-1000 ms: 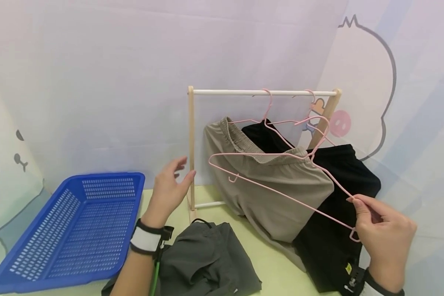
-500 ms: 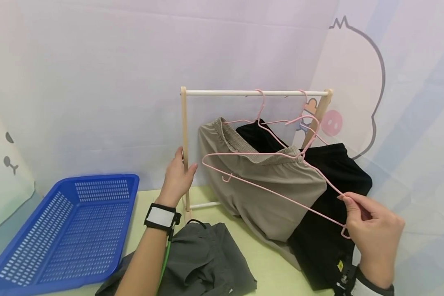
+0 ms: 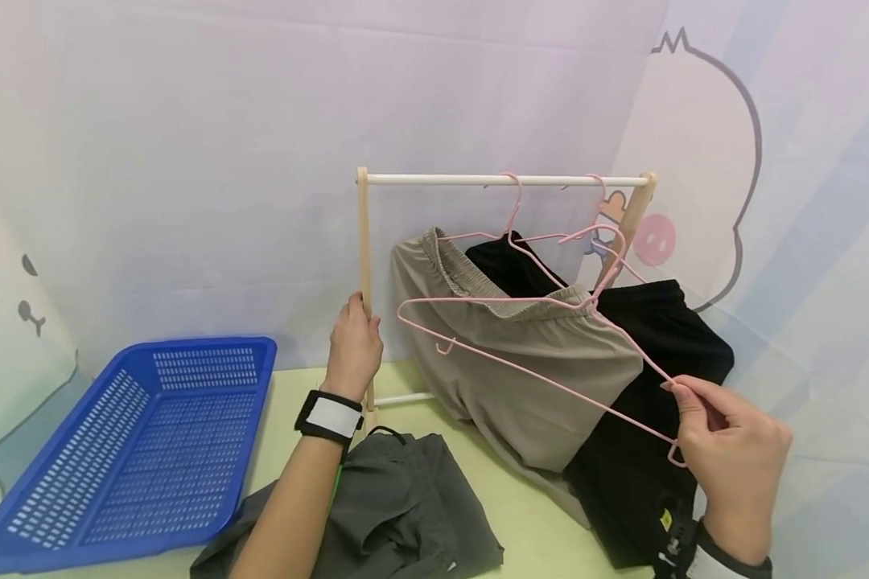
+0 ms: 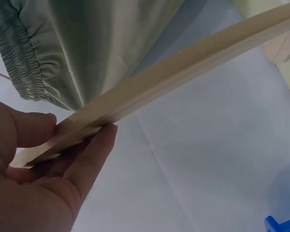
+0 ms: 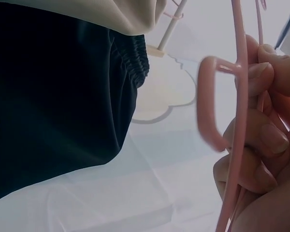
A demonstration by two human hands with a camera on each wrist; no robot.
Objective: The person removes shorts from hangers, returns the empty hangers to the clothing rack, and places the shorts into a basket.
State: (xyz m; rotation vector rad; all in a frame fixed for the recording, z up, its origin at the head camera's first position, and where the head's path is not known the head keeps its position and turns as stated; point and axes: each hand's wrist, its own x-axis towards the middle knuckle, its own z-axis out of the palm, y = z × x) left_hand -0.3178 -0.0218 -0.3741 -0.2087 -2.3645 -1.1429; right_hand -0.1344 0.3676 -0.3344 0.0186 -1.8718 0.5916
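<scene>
1. My left hand (image 3: 355, 344) is wrapped around the rack's wooden post (image 3: 364, 265), fingers and thumb curled on it; the wrist view shows the same grip.
2. My right hand (image 3: 731, 466) pinches the low end of an empty pink hanger (image 3: 521, 366), held tilted in front of the rack (image 3: 507, 180).
3. Tan shorts (image 3: 536, 370) and black shorts (image 3: 659, 386) hang from the rail; a grey garment (image 3: 405, 515) lies on the table, the blue basket (image 3: 137, 450) left of it.
</scene>
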